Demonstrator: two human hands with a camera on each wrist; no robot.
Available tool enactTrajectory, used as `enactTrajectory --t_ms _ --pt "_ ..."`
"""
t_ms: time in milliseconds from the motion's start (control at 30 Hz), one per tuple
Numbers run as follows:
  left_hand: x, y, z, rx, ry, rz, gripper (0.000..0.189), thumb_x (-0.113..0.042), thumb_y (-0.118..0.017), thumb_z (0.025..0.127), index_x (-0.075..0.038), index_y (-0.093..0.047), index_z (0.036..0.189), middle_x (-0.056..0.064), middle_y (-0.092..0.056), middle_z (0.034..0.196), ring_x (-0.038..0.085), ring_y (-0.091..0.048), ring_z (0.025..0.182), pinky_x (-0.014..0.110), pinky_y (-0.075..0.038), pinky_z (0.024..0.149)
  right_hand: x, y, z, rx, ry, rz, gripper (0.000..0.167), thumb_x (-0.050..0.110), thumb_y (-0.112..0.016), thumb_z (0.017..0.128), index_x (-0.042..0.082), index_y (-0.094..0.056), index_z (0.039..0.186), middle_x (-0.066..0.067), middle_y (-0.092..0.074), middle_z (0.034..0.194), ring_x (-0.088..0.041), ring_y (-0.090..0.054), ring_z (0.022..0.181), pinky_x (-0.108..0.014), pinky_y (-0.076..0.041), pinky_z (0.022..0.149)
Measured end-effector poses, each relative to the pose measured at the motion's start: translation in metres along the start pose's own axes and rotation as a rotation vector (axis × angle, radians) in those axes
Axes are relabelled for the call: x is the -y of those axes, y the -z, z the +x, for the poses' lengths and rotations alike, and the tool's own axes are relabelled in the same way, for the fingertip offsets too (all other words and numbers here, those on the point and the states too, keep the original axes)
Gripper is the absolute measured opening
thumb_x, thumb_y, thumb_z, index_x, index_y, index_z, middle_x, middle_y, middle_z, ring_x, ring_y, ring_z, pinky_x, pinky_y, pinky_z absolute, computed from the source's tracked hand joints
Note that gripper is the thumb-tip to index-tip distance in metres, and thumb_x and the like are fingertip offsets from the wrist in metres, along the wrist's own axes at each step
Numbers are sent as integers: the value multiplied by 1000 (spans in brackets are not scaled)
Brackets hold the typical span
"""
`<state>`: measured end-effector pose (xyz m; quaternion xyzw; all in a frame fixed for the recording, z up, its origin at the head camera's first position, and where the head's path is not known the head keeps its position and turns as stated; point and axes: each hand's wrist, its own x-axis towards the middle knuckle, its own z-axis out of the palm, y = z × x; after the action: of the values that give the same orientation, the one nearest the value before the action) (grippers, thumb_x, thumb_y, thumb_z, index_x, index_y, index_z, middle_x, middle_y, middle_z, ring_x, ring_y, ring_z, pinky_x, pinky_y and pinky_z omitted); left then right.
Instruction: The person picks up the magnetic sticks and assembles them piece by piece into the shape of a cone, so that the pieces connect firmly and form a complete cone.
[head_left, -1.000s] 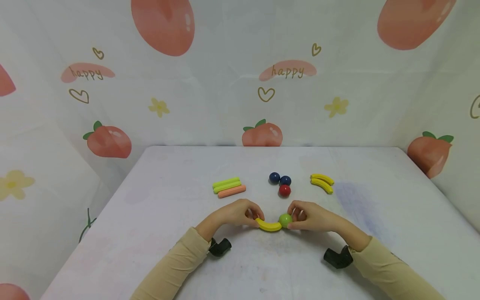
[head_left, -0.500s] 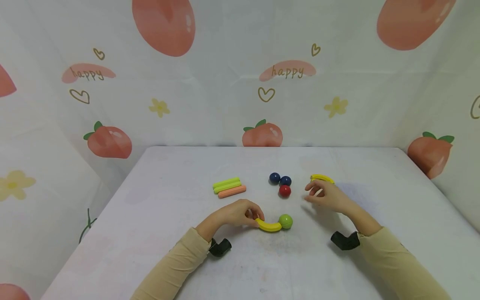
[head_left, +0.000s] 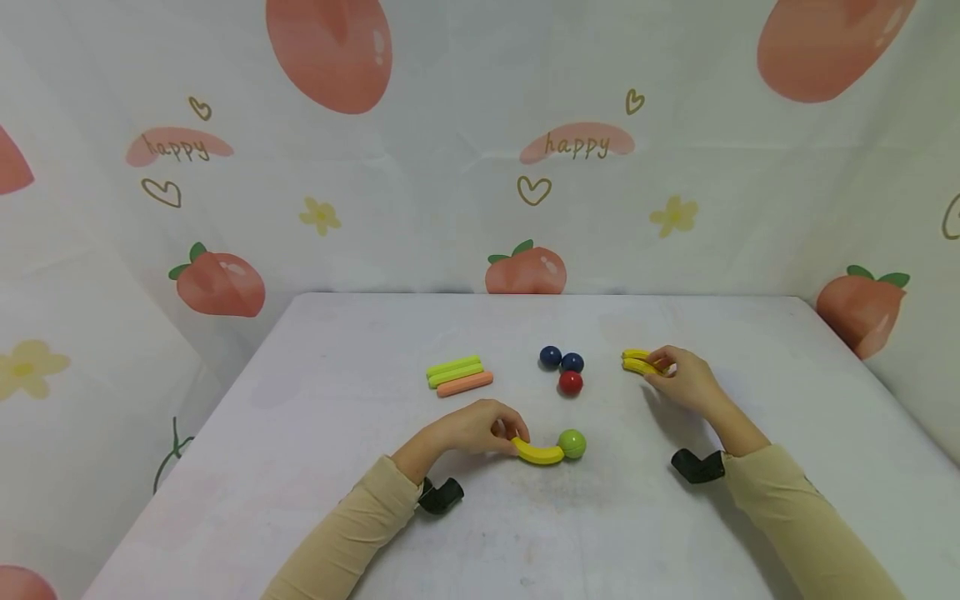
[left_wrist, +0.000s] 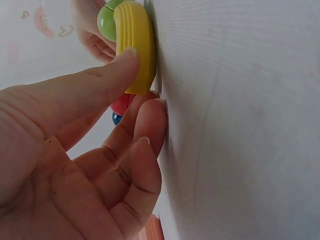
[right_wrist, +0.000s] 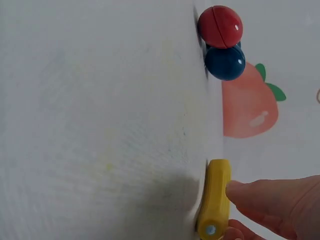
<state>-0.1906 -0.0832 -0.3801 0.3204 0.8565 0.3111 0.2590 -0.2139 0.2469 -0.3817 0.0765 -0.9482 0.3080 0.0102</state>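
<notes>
With the green ball as the centre of our clock, seen from the head view, we find the near arc at 9 o'clock, yellow, ribbed, its end touching the ball. At that arc's 10 o'clock end our left hand holds it in a narrow pinch, thumb laid on its side, the other fingers curled beside the table. Toward 1 o'clock, well apart from the ball, our right hand pinches the front arc by its right end; its fingers partly cover the rear arc, and we cannot tell whether they touch it. From the right wrist we notice a pale dot on the end of the arc under the thumb. At 12 o'clock sits the red ball, with two blue balls just behind it. Around 10 o'clock we count two lime sticks side by side, the orange stick along their near side.
</notes>
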Motion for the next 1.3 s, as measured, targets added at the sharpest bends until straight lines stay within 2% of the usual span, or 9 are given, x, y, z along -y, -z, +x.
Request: enactTrajectory --t_ms 400,700,833,967,1300 --pt "1 -1 1 3 -4 8 15 -8 -67 85 -12 -68 99 -1 -59 83 10 -50 74 17 -41 66 -4 0 6 80 -114 -37 36 16 -63 86 -8 -54 111 -31 -59 108 -39 -55 96 -40 -47 74" --pt "0 -1 1 7 -3 6 15 -9 -67 84 -13 -68 99 -1 -60 83 10 -50 74 17 -41 66 -2 0 5 133 -120 -55 38 14 -62 84 -10 -54 112 -32 -59 108 -40 -58 96 -43 -49 78" --pt "0 -1 1 12 -3 5 15 -9 -68 84 -12 -68 99 0 -60 83 10 -49 74 17 -41 66 0 0 4 182 -127 -36 40 16 -62 84 -9 -54 115 -32 -58 110 -39 -57 97 -42 -48 78" --pt "0 -2 1 17 -15 12 15 -9 -68 84 -12 -68 98 0 -61 84 9 -49 73 16 -41 66 2 -2 2 211 -139 -9 41 17 -61 85 -9 -54 116 -30 -58 110 -36 -57 95 -36 -49 74" --pt "-3 -2 0 31 -28 28 14 -8 -67 84 -11 -68 97 0 -60 83 8 -49 72 15 -41 66 13 -12 -8 261 -148 109 32 16 -63 83 -3 -52 107 -21 -57 101 -21 -54 82 -26 -45 66"
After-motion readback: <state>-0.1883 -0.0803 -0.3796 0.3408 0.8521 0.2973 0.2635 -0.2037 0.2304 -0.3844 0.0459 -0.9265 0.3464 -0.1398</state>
